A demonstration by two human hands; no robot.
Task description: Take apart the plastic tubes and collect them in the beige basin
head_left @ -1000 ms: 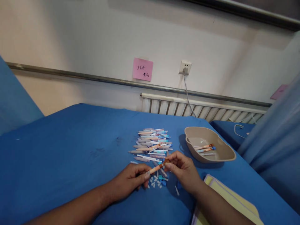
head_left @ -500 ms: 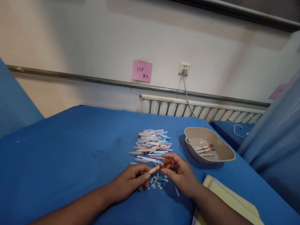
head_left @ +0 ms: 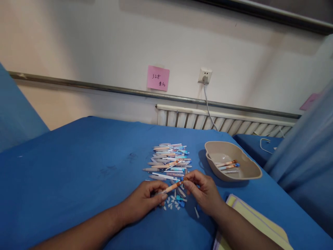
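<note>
Orange pen (head_left: 172,188) is lying slantwise just below frame centre, its long axis rising from lower left to upper right, with the left hand (head_left: 144,200) pinching its lower end in a closed grip and the right hand (head_left: 202,189) pinching its upper end, above the blue counter (head_left: 78,166).

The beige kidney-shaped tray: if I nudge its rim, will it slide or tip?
The beige kidney-shaped tray looks like thin plastic holding only a few pens, so probably light. Sitting on the blue cloth, it would likely slide, perhaps dragging fabric. Its low, wide shape makes tipping unlikely.
</note>
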